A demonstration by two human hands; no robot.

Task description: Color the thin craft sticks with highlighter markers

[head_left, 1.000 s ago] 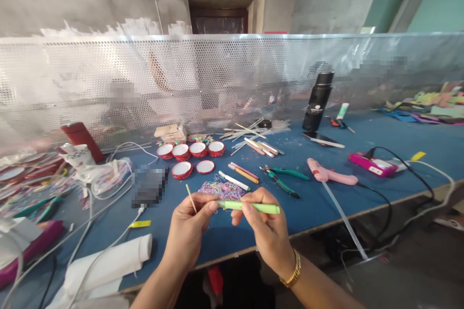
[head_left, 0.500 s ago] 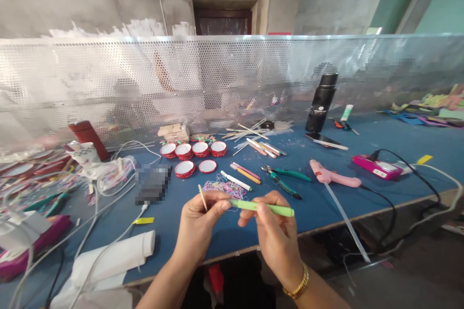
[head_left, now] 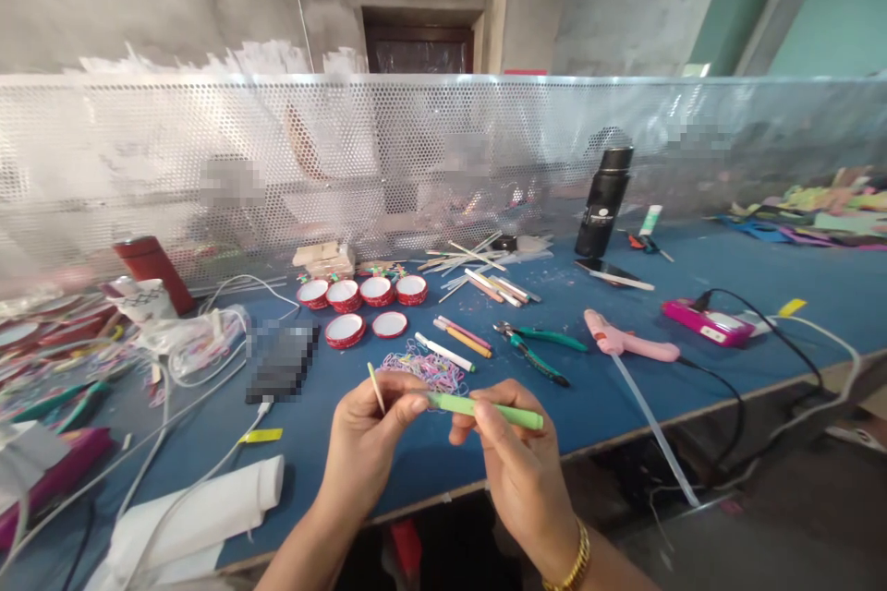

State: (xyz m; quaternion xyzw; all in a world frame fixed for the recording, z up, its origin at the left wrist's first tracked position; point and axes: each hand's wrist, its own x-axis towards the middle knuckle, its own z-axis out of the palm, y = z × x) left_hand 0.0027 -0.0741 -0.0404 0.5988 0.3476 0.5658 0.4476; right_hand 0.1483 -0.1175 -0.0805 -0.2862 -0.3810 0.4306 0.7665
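My left hand [head_left: 364, 448] is closed in a pinch, and a thin pale stick [head_left: 375, 385] with a greenish upper end pokes up between its fingers. My right hand [head_left: 521, 466] grips a light green marker pen [head_left: 516, 416]. The marker lies almost level, its left end meeting my left thumb and fingertips. Whether a small piece is pinched at that meeting point is hidden. Just beyond my hands lies a tangle of pink and purple loops [head_left: 416, 371]. White, orange and pink markers [head_left: 450, 354] rest close behind, next to green-handled pliers [head_left: 547, 355].
Red round tins [head_left: 345, 331] with white insides stand at mid-table. A pink glue gun [head_left: 637, 346] with a clear stick lies right, near a magenta box [head_left: 707, 323]. A black bottle [head_left: 602, 208], a red bottle [head_left: 156, 272], cables and a white roll [head_left: 208, 508] surround the work area.
The whole scene has shifted a little left in the view as the camera turned. Both hands keep the same hold, with the marker still against my left fingertips.
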